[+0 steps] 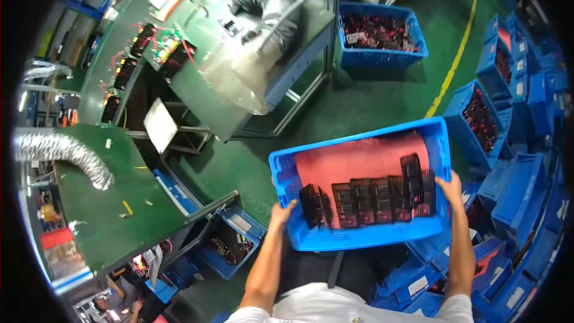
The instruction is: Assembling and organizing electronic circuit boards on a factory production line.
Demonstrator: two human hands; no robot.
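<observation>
Between both arms I carry a blue plastic crate (359, 242) at waist height, slightly tilted in view. My left hand (283, 212) grips its left end, with the thumb over the rim. At the right end my right hand (449, 189) grips the crate wall the same way. A pink sheet (353, 158) lines the crate's bottom. On it stand several black finned parts (379, 200) in a row along the near side, with a smaller group at the left. The fingers under the rims are partly hidden.
Left lies a green workbench (119, 215) with a silver duct (66, 149); another bench (203, 90) stands ahead. A blue crate of parts (382, 39) sits on the floor ahead. Stacked blue crates (514, 185) crowd the right. A person (122, 299) works at lower left.
</observation>
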